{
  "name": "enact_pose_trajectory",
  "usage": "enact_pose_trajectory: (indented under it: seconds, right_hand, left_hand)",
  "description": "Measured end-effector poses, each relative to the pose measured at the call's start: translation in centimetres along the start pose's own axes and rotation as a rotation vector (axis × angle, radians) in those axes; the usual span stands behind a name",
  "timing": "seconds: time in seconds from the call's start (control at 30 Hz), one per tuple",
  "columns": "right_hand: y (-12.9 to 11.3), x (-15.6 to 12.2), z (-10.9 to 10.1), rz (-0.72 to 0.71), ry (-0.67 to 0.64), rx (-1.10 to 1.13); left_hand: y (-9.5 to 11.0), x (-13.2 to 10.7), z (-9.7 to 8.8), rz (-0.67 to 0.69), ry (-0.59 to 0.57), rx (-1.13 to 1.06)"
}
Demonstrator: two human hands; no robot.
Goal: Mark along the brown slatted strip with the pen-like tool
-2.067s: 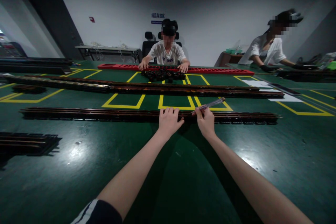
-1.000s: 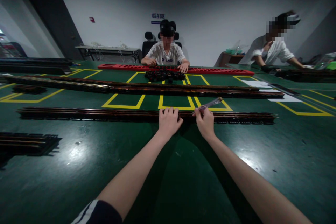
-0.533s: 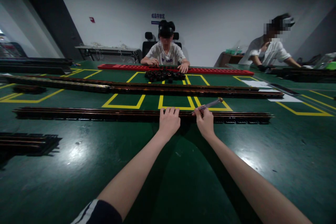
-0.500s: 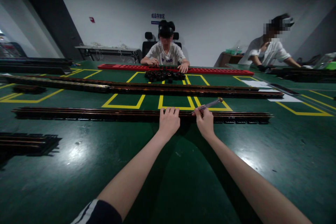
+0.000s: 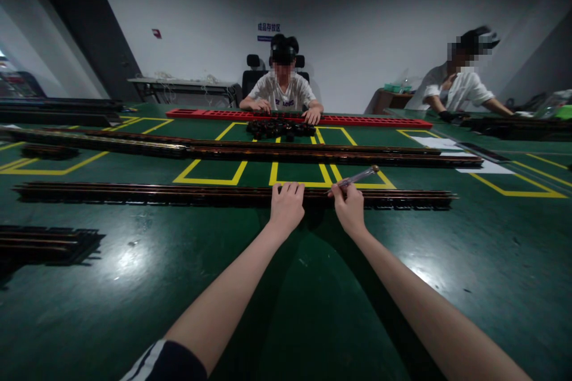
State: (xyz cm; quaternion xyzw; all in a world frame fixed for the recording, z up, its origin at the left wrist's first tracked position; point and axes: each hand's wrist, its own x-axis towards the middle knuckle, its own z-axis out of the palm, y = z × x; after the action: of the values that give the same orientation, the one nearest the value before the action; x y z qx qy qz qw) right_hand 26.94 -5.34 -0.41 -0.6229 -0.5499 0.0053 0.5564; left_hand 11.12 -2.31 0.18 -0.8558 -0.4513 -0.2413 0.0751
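Observation:
A long dark rail (image 5: 147, 194) lies across the green table (image 5: 313, 309) in front of me. My left hand (image 5: 286, 207) rests on it with the fingers curled over its top edge. My right hand (image 5: 350, 208) is just to the right of it, also at the rail, and pinches a thin clear pen-like tool (image 5: 357, 177) that points up and to the right.
More long dark rails (image 5: 313, 153) lie further back over yellow floor-style markings. A short stack of rails (image 5: 44, 244) sits at the left edge. A person opposite has hands at a red strip (image 5: 370, 121) and a pile of dark parts (image 5: 277, 128). Another person works at the far right.
The long rail under my hands has slid to the left by a small amount. My hands stay almost in place. The person at the right has shifted a little.

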Motion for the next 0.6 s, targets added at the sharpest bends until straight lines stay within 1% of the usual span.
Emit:
enact_pose_trajectory:
  seconds: [0.43, 0.6]
  right_hand:
    - [-0.03, 0.09, 0.0, -0.038, -0.025, -0.021]
    - [0.11, 0.06, 0.13, 0.004, -0.008, 0.025]
  left_hand:
    - [-0.22, -0.01, -0.43, 0.017, 0.027, -0.08]
    - [-0.21, 0.06, -0.41, 0.036, -0.025, -0.046]
